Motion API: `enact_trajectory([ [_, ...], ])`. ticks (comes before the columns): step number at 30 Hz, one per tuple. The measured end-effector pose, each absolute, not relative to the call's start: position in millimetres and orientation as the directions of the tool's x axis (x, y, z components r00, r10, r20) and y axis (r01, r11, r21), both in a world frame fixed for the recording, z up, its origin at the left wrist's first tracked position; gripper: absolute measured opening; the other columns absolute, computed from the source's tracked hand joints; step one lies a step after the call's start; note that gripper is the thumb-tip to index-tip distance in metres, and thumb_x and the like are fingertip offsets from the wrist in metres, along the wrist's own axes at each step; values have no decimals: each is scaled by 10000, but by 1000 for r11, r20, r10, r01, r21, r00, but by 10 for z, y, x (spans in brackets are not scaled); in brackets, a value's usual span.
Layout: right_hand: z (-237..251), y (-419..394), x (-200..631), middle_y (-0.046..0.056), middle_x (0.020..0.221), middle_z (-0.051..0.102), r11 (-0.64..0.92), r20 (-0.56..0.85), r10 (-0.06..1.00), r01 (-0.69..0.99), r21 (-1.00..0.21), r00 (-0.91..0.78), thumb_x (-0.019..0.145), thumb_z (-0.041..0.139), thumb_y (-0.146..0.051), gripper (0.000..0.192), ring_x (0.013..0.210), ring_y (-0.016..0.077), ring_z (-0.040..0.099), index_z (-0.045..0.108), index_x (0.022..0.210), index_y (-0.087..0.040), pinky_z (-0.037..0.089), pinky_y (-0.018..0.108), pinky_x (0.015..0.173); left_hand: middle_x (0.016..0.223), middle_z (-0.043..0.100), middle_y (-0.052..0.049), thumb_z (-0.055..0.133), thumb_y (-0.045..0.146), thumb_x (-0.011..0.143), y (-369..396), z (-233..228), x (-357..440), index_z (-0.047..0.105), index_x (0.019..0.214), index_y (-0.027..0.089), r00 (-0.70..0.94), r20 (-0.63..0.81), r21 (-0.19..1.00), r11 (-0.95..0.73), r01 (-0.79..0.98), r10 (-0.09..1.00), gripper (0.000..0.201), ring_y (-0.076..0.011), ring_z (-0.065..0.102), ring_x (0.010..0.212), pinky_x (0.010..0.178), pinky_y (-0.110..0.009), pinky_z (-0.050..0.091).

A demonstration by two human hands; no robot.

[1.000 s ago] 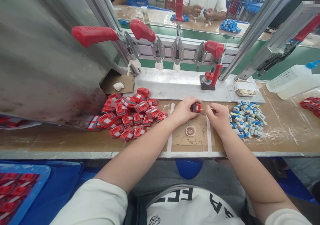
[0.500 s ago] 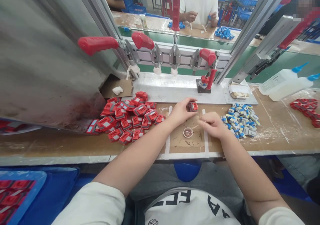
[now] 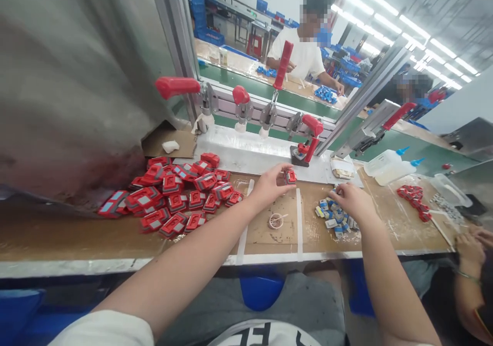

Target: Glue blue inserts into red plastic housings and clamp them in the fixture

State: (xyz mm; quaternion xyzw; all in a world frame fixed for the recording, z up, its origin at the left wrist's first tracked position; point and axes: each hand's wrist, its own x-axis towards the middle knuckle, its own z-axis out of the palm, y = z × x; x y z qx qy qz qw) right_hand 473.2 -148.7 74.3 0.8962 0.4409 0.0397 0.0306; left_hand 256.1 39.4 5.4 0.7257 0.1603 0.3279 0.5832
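Note:
My left hand (image 3: 270,186) is closed around the edge of a small red-and-grey plastic part (image 3: 290,177), held above the bench. My right hand (image 3: 355,202) is at the far edge of a pile of small blue-and-white parts (image 3: 332,224), thumb and fingers pinched together; what is between the fingertips is too small to make out. Between my arms stands a small white cup (image 3: 270,224) with something reddish-brown in it and a thin stick (image 3: 284,216) leaning on its rim. A heap of red-and-grey parts (image 3: 195,199) lies left of my left hand.
Red-handled toggle clamps (image 3: 283,66) stand on a metal frame behind my hands. Two bottles with blue tips (image 3: 396,173) lie at the right, near more red parts (image 3: 415,201). A neighbour's hands (image 3: 472,243) show at the right edge. Another person (image 3: 298,53) works across the bench.
My right hand has let go of the stick, which now rests in the cup, and has moved right to the blue-and-white pile. My left hand still holds the red-and-grey part. The view has turned right.

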Motion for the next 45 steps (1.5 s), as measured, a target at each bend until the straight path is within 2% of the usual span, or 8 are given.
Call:
enact_trajectory([
  [3,669,-1529,4878,72,1013,700,-572,-34,815,813,114,578,939,622,-461,263,871,213,649,708,922,-213,314,285,616,1117,739,-42,788,222,777,390,70,2559,650,1218,217,735,278,955,-262,-140,619,461,-198,716,1005,917,-344,580],
  [7,590,-1532,4926,81,1087,702,-513,-2,858,858,-34,513,952,583,-418,249,955,225,649,711,918,-207,387,290,696,1188,716,-44,796,243,777,392,128,2526,686,1194,224,731,318,935,-325,-138,604,432,-197,690,1036,894,-317,573],
  [12,559,-1487,4902,80,874,725,-442,97,821,733,-518,563,884,642,-546,382,818,227,647,734,926,-178,493,329,712,1249,684,-53,764,236,809,388,165,2501,673,1235,230,733,380,917,-335,-218,564,436,-206,657,1122,944,-332,568],
  [17,499,-1346,4679,50,868,732,-120,50,749,210,-970,661,730,834,-574,457,749,198,689,717,950,-191,604,326,650,1247,662,-66,718,185,823,359,167,2503,636,1228,218,727,433,898,-322,-299,533,415,-200,668,1112,1012,-365,557],
  [23,500,-1154,4360,36,997,776,8,-126,828,-236,-972,546,729,883,-441,373,704,130,719,725,1003,-243,622,211,585,1169,677,-53,734,188,806,327,199,2495,629,1207,212,724,412,909,-302,-286,554,415,-182,692,990,916,-338,589],
  [27,552,-1066,4201,48,1081,770,-26,-193,863,-340,-940,467,777,842,-455,347,718,114,704,749,1035,-242,635,195,612,1235,661,-68,758,211,809,353,224,2472,657,1224,231,707,444,891,-359,-280,551,427,-209,661,1073,849,-323,591],
  [37,661,-1062,3990,35,1096,769,74,117,826,99,-992,551,813,828,-468,466,861,168,733,749,1235,-288,633,348,866,1243,660,-73,783,192,809,369,260,2440,675,1191,230,649,534,843,-395,-365,541,399,-217,645,1159,977,-346,569],
  [45,743,-1174,3898,60,1019,789,46,363,725,484,-874,586,790,827,-444,394,910,236,729,802,1136,-257,620,408,870,1199,672,-60,786,213,812,260,297,2427,630,1242,237,660,573,798,-513,-316,486,458,-212,660,1099,960,-366,583],
])
